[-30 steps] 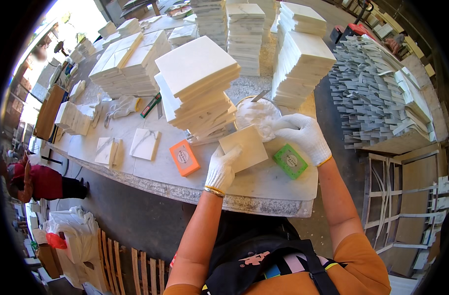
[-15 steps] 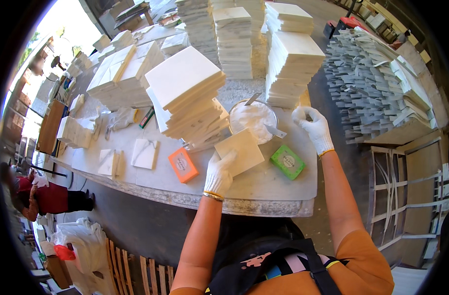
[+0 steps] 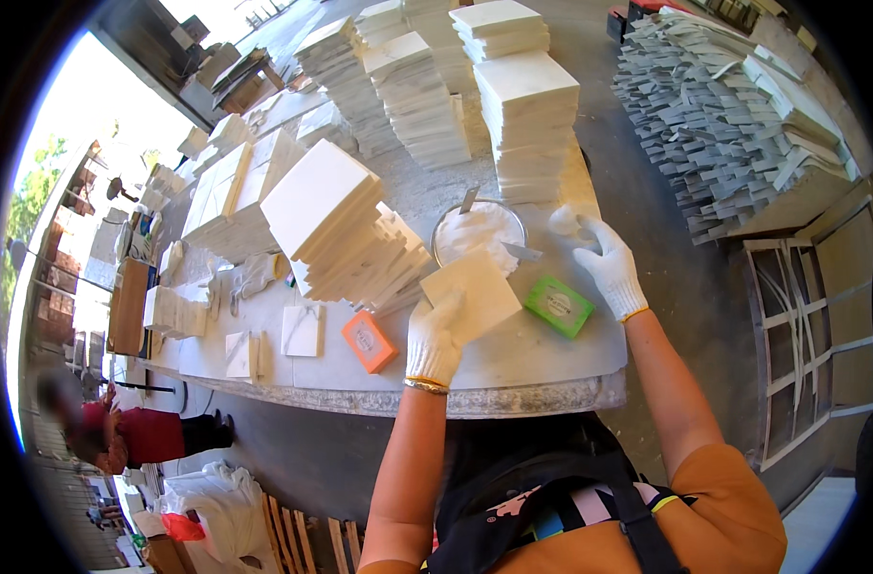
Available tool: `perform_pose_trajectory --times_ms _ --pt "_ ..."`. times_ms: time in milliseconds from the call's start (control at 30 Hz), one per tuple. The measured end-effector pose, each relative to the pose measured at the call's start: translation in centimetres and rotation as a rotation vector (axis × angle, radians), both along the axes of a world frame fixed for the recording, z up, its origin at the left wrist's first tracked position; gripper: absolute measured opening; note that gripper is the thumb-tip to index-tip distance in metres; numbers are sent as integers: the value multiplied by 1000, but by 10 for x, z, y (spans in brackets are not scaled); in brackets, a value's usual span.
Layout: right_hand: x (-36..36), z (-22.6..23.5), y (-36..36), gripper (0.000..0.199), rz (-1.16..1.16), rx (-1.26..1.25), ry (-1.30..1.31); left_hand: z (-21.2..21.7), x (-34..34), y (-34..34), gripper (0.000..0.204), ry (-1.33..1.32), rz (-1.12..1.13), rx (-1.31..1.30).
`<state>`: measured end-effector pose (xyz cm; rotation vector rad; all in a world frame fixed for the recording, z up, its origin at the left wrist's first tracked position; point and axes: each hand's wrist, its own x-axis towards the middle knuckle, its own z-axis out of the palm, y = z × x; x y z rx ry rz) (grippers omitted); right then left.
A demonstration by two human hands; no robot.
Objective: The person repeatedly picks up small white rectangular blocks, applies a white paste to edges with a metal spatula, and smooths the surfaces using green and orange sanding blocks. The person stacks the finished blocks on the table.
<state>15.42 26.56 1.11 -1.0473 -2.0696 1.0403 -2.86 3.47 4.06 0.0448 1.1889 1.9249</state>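
Cream tile [image 3: 486, 295] | left hand [image 3: 435, 340] pinching it | right hand [image 3: 609, 268] fingers apart | pale worktable [image 3: 566, 359] | grey floor [image 3: 307, 445]

Grey floor [image 3: 307, 448], bright daylight through a wide opening [image 3: 73, 115] at left, metal rack [image 3: 756, 354] at right.

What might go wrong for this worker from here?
Only the left hand holds the tile, so it might slip and chip. The uneven stack stands close by; a bump could perhaps topple it. A metal blade juts past the rim of the bowl, where the right hand could catch it.
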Motion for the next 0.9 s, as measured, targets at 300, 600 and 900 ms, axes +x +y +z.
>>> perform_pose_trajectory --times_ms 300,600,900 --pt "1 -12 -15 51 -3 54 43 42 2 27 36 326 -18 -90" --pt "1 -11 -20 31 -59 45 367 84 -1 38 32 1512 -68 -623" --pt "-12 56 -47 30 163 222 33 82 12 -21 31 800 -152 -469"
